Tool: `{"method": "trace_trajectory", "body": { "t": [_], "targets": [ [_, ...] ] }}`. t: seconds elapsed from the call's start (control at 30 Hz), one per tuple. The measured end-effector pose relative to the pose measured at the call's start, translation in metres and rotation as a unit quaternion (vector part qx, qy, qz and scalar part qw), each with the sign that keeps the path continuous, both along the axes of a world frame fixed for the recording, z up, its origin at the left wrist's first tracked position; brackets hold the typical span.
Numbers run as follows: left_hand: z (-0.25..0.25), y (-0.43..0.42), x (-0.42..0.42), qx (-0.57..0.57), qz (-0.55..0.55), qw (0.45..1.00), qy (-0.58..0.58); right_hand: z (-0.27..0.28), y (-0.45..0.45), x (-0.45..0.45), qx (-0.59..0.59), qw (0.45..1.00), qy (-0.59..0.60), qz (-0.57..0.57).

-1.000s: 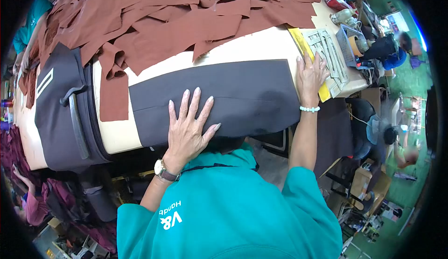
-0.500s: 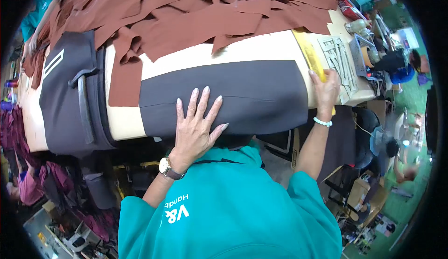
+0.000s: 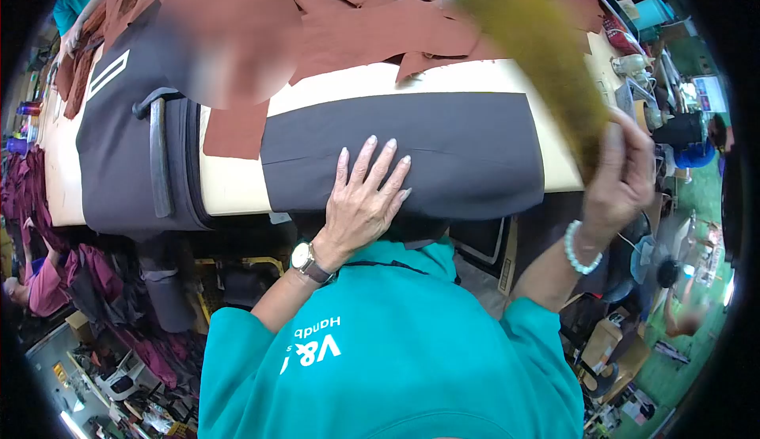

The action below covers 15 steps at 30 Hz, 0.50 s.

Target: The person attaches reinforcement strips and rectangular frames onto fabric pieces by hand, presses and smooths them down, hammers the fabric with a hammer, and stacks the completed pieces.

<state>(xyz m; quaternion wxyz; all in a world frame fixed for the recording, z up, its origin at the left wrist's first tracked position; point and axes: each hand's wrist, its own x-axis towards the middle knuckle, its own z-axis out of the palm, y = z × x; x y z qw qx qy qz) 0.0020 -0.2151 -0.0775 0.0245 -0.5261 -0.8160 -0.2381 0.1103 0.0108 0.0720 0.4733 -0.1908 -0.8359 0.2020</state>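
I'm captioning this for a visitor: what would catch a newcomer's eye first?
Probably the blurred yellow strip in the right hand, at upper right. Next, the rust-brown material heaped across the top, and the left hand flat on a dark sheet in the middle.

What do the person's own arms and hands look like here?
Both arms have short teal sleeves; the hands are ungloved. The left hand has a pale-faced, dark-strapped wristwatch at its wrist; the right hand, a bracelet of pale mint beads. White lettering marks the teal shirt.
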Motion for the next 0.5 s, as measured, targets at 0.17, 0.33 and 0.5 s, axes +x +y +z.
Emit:
{"method": "trace_trajectory", "body": {
  "t": [0.17, 0.33, 0.5],
  "targets": [
    [0.001, 0.000, -0.003, 0.025, -0.023, 0.999, 0.041, -0.064, -0.031, -0.056, 0.040, 0.955, -0.239, 0.171],
    [0.014, -0.018, -0.005, 0.182, 0.021, 0.982, 0.047, -0.108, -0.024, -0.021, -0.046, 0.978, -0.201, -0.032],
    [0.015, -0.037, -0.018, -0.008, 0.183, 0.983, -0.003, -0.147, -0.011, 0.018, -0.027, 0.958, -0.245, -0.144]
  ]
}}
